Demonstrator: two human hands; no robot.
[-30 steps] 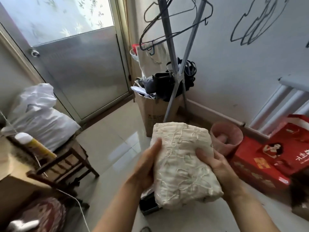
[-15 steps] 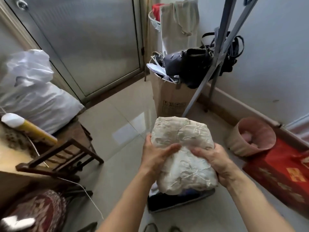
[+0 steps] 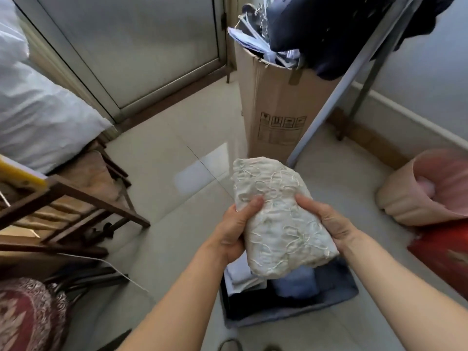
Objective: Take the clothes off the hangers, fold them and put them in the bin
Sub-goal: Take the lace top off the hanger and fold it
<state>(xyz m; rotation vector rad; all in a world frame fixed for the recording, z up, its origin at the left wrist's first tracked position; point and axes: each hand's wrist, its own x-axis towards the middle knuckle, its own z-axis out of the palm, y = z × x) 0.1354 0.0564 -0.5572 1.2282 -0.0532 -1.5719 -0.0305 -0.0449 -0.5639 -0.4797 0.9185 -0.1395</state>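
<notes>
Cream garment (image 3: 278, 231) | long axis away, leaning left | left hand (image 3: 234, 233), right hand (image 3: 330, 224): fingers (image 3: 254, 202) gripping it | above bin (image 3: 291, 316)

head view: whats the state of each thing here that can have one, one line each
cream garment, folded into a bundle, held in the air over the bin
left hand, grips the garment's left side
right hand, grips the garment's right side
bin, on the floor, open, folded clothes inside
cardboard box, upright, top open, overfull
pink basket, tilted
</notes>
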